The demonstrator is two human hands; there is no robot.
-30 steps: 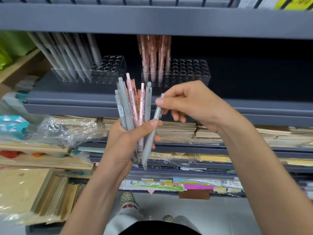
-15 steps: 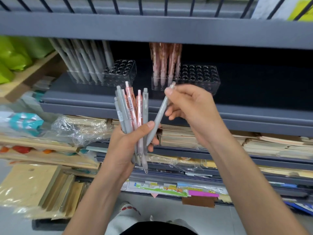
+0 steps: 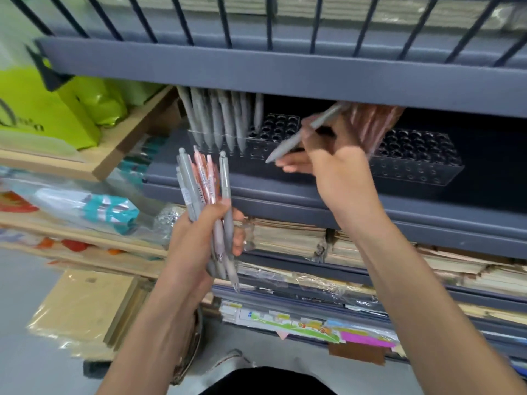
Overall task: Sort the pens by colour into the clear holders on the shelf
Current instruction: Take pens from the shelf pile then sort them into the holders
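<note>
Right hand (image 3: 342, 172) has lifted its pinched grey pen (image 3: 288, 143) to the shelf (image 3: 285, 201); left hand (image 3: 196, 240) clasps the bundle (image 3: 199, 183).

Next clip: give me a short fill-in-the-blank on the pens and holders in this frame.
The single pen held by the right hand is ____ in colour. The left hand grips a bundle of grey and ____ pens. The clear holder of grey pens stands to the ____ of the clear holder of pink pens.
Missing words: grey; pink; left.
</note>
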